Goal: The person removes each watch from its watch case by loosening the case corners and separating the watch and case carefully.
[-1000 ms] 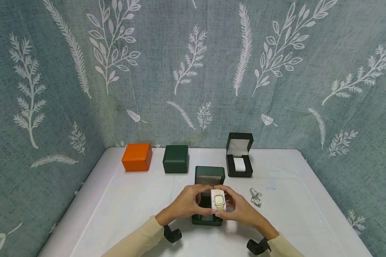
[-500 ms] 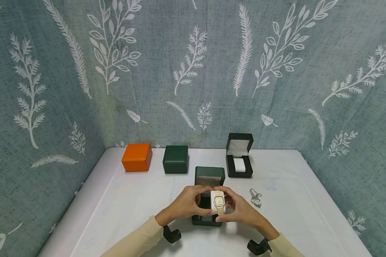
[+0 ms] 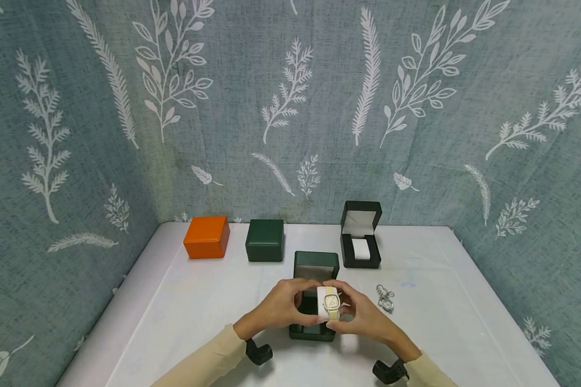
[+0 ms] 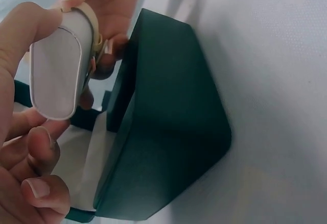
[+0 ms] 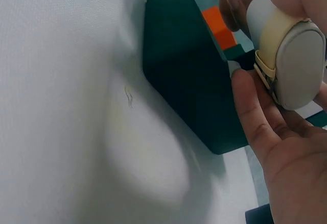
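Note:
A square-faced watch (image 3: 332, 302) with a cream strap is wrapped around a white cushion (image 3: 321, 304). My left hand (image 3: 289, 302) pinches the cushion's left side between thumb and fingers. On the other side, my right hand (image 3: 363, 314) grips the watch end, thumb and fingers at the strap. The strap's buckle (image 5: 265, 70) is fastened at the back in the right wrist view. The cushion's flat grey-white end (image 4: 55, 76) shows in the left wrist view. Beneath both hands stands an open green watch box (image 3: 316, 259), its inside partly hidden by them.
An orange box (image 3: 206, 237) and a closed green box (image 3: 264, 240) stand at the back left of the white table (image 3: 184, 301). At the back right is an open black box (image 3: 361, 252) with a white cushion inside. A silver chained watch (image 3: 385, 299) lies to the right.
The watch has shifted slightly to the right along the cushion, baring more white on its left. Both hands stay in nearly the same place over the open green box.

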`<state>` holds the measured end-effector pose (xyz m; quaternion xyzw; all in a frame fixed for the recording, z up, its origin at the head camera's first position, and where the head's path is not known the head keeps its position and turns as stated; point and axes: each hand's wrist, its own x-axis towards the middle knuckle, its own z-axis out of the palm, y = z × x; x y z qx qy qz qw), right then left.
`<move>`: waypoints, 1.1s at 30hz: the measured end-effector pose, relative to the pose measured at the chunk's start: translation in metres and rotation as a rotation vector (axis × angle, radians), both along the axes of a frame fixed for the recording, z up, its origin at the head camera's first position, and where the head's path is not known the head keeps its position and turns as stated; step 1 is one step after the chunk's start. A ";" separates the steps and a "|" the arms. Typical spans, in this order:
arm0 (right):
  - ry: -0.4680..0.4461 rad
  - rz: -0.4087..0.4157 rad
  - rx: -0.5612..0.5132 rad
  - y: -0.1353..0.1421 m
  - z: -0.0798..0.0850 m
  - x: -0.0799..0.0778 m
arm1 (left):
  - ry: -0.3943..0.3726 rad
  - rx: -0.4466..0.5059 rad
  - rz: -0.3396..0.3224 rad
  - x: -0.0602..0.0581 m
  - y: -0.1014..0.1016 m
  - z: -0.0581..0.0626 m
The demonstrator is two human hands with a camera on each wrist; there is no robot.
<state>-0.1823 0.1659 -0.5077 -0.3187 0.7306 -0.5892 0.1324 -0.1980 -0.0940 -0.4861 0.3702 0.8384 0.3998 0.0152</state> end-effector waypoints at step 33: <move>0.001 0.005 -0.013 0.002 -0.003 0.001 | -0.012 0.031 -0.021 0.000 0.004 0.002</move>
